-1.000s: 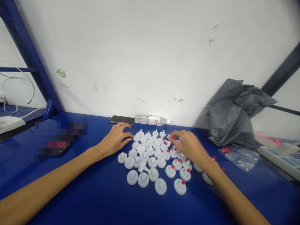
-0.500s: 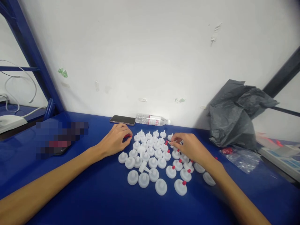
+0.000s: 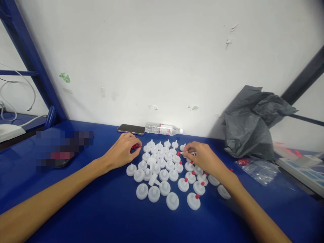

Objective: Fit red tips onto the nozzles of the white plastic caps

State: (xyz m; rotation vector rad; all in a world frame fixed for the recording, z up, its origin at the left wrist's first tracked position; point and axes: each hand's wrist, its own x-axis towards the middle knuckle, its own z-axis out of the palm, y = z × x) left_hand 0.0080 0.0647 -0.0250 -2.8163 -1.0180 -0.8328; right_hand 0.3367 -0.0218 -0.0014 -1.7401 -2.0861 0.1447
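Observation:
Many white plastic discs with nozzles (image 3: 164,174) lie grouped on the blue table; those on the right carry small red caps (image 3: 186,180) on their nozzles. At the group's left edge, my left hand (image 3: 124,151) rests on the table, fingers curled around several small red caps (image 3: 136,146). Over the right rear of the group, my right hand (image 3: 199,156) pinches a white nozzle piece tipped with a red cap (image 3: 179,153); its body is mostly hidden by the fingers. A flat white T-shaped piece (image 3: 153,180) lies among the discs.
Along the wall lie a phone (image 3: 131,129) and a clear water bottle (image 3: 164,129). A grey plastic bag (image 3: 249,125) stands at the back right, beside a clear bag (image 3: 259,171) with red bits. A pixelated dark item (image 3: 65,150) lies left. A device (image 3: 303,170) sits far right.
The whole view has shifted slightly. A red cap now shows at the tip of the white piece in my right fingers. My left hand stays at the red caps.

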